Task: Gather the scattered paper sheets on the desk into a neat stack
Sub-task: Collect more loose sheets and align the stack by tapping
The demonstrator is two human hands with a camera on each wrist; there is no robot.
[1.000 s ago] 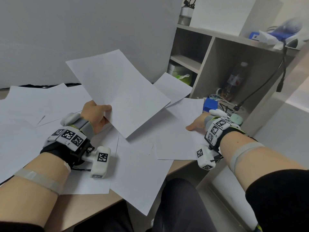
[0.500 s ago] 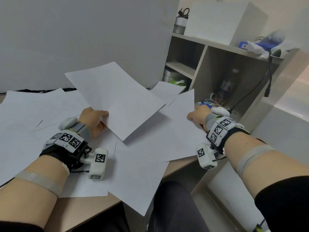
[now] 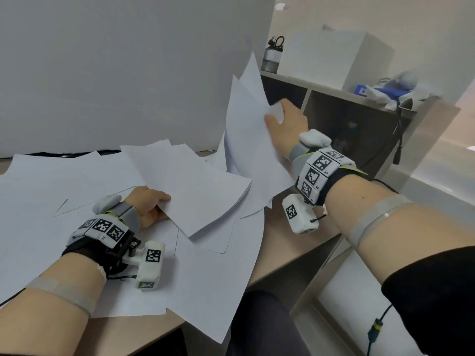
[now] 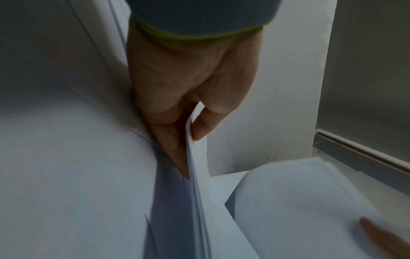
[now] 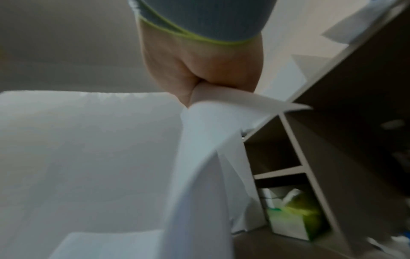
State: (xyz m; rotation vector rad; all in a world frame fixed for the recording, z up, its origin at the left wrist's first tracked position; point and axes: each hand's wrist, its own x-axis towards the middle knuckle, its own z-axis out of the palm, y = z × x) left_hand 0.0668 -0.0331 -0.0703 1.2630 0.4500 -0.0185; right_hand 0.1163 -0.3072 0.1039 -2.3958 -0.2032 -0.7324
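From the head view, the left hand (image 3: 150, 206) is pinching a small stack of sheets (image 3: 195, 186) low over the desk (image 3: 290, 242), thumb on top. The right hand (image 3: 288, 124) is gripping raised sheets (image 3: 246, 129) upright beside the shelf unit (image 3: 341, 98). Loose sheets (image 3: 51, 181) are lying scattered across the desk.

From the left wrist, the thumb and fingers (image 4: 204, 126) are clamping the stack's edge.

From the right wrist, the hand is closing tightly on a bunched paper corner, with a green tissue box (image 5: 295, 219) sitting in the shelf.
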